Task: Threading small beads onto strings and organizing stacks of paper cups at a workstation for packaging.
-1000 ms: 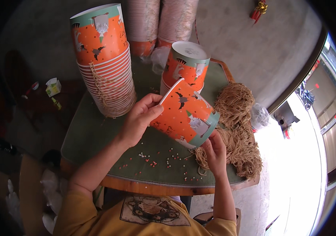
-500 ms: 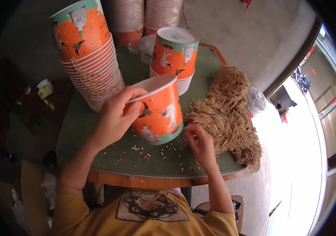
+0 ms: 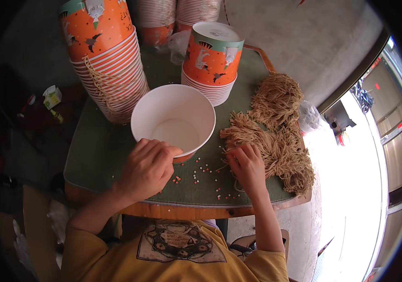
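My left hand (image 3: 149,168) is closed on the near rim of an orange paper bucket (image 3: 137,117), whose white inside faces up and holds nothing. The bucket is over the middle of the table. To its right, my right hand (image 3: 249,171) has its fingers drawn together beside a heap of tan cords (image 3: 281,145). Thin strands show by its fingertips and below its palm, so it seems to pinch a cord; the fingers partly hide it. Small white and orange pellets (image 3: 196,178) lie scattered on the table between the hands.
A tall leaning stack of orange buckets (image 3: 111,70), with cords draped down its side, stands on the left of the green-topped table (image 3: 88,155). A shorter upside-down stack (image 3: 212,61) is behind the held bucket. Wrapped stacks (image 3: 156,19) and clear plastic (image 3: 178,47) are farther back.
The bucket has tipped from lying sideways to mouth up and moved slightly left. My left hand has come down nearer me on its rim. My right hand has shifted slightly right.
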Tool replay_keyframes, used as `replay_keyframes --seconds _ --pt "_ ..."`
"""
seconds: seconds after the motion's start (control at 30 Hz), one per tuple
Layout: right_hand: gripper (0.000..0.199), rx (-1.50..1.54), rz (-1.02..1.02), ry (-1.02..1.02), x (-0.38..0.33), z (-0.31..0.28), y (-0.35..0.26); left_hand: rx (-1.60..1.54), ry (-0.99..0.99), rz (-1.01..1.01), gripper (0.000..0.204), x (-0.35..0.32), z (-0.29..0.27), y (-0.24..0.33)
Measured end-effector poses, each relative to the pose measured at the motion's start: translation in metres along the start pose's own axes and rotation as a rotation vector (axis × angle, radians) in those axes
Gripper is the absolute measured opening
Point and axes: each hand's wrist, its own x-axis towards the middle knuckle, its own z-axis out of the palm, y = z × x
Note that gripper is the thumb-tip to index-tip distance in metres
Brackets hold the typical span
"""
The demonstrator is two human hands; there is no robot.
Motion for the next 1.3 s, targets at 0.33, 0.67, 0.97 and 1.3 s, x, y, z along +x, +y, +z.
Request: replay_keyframes --seconds 0.33,0.67,0.97,1.3 --pt "0.008 -0.025 0.065 0.048 0.015 0.014 -0.011 -0.033 -0.021 -0.034 0.031 0.003 -0.001 0.001" --pt "0.015 1.140 0.571 -0.075 0.022 -0.017 -0.051 -0.123 0.101 -0.018 0.044 0.005 -0.004 0.012" --pt "0.046 1.563 0.470 -0.292 0.029 -0.036 -0.091 -0.312 0.036 -0.067 0.039 0.010 -0.010 0.030" --pt "0.019 1.561 0.532 -0.465 0.005 -0.023 -0.096 -0.324 -0.180 -0.050 0.023 -0.009 -0.015 0.030"
